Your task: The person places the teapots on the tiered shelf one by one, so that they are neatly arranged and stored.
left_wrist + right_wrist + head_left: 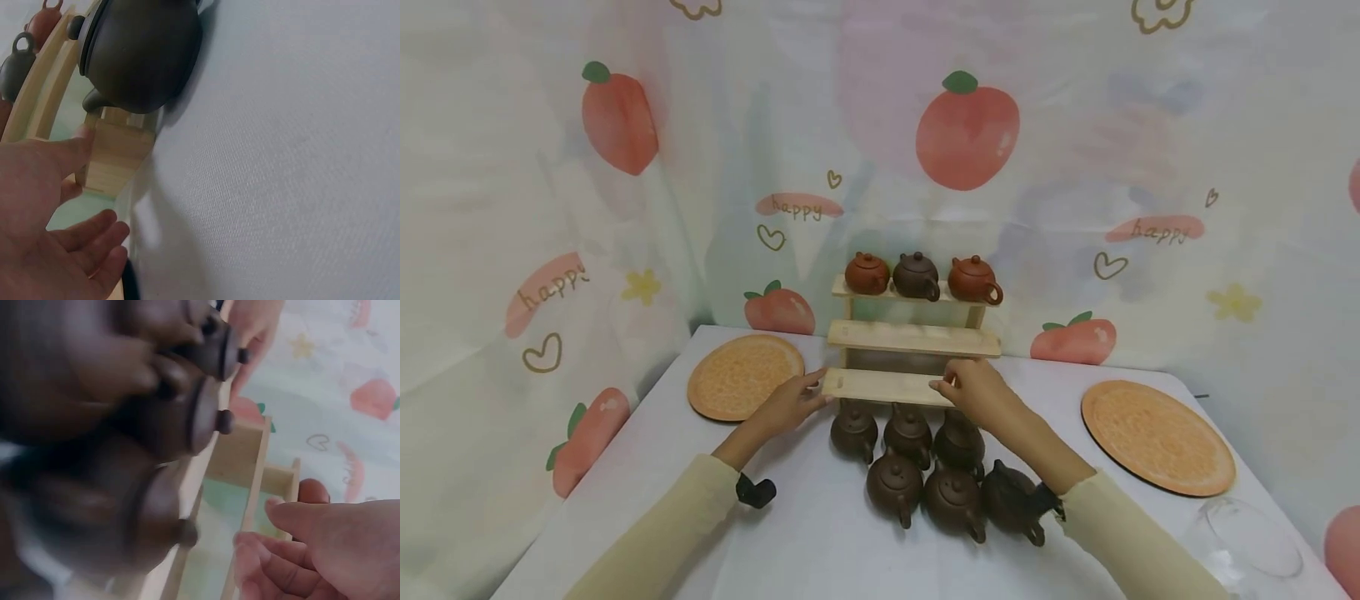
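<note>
A three-step wooden rack [913, 336] stands at the back of the white table. My left hand [786, 408] is at the left end of its lowest board [880, 386]. In the left wrist view the thumb [75, 147] touches the rack's end edge, with the other fingers loosely extended. Over the right part of that board is my right hand [985, 392], fingers loosely bent, nothing seen between thumb and fingertips in the right wrist view. Several dark brown teapots [895, 486] stand in two rows before the rack. One dark teapot [140, 56] is close to my left hand.
On the top board sit two reddish teapots [867, 275] and a dark one [915, 275] between them. Round orange mats lie left [741, 375] and right [1157, 437]. A clear glass vessel [1251, 542] is at the right front. Fruit-printed cloth [880, 233] hangs behind.
</note>
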Action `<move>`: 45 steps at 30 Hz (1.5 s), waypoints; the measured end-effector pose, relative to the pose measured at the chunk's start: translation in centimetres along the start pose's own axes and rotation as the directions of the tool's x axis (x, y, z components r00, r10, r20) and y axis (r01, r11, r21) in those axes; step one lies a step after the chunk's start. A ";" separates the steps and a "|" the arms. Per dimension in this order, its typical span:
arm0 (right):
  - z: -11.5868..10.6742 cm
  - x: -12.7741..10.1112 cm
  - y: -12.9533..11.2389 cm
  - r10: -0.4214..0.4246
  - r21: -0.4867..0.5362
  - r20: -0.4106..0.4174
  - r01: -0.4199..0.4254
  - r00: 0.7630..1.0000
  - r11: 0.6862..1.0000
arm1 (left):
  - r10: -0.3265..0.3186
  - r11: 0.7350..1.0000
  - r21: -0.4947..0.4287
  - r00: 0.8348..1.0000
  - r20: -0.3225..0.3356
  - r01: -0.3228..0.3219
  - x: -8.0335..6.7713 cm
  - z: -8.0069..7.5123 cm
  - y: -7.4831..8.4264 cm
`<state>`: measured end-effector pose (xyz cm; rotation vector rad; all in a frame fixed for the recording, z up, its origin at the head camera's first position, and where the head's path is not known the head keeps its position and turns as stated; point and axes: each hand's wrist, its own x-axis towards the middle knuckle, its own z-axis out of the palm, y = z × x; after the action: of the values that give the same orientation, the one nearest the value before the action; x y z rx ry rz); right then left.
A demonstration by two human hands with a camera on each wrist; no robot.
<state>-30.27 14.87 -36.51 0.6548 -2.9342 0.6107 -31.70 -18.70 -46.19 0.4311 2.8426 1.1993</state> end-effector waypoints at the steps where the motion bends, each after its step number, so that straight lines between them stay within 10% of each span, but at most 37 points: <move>1: -0.1 -1.0 0.4 0.002 -0.009 -0.012 -0.002 1.000 1.000 | -0.002 1.000 -0.005 1.000 0.002 0.002 0.0 0.0 0.1; 19: 1.0 -16.1 4.7 0.333 -0.104 0.165 -0.320 0.928 0.942 | -0.024 1.000 0.001 1.000 0.007 0.024 0.1 0.2 0.0; 45: 3.8 -19.0 6.2 0.269 -0.005 0.068 -0.269 0.961 0.963 | -0.030 1.000 -0.009 1.000 0.004 0.030 0.1 0.2 -0.3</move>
<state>-15.58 26.00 -45.19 0.2812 -3.1141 0.6272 -31.82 -18.78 -46.51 0.3883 2.8288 1.2052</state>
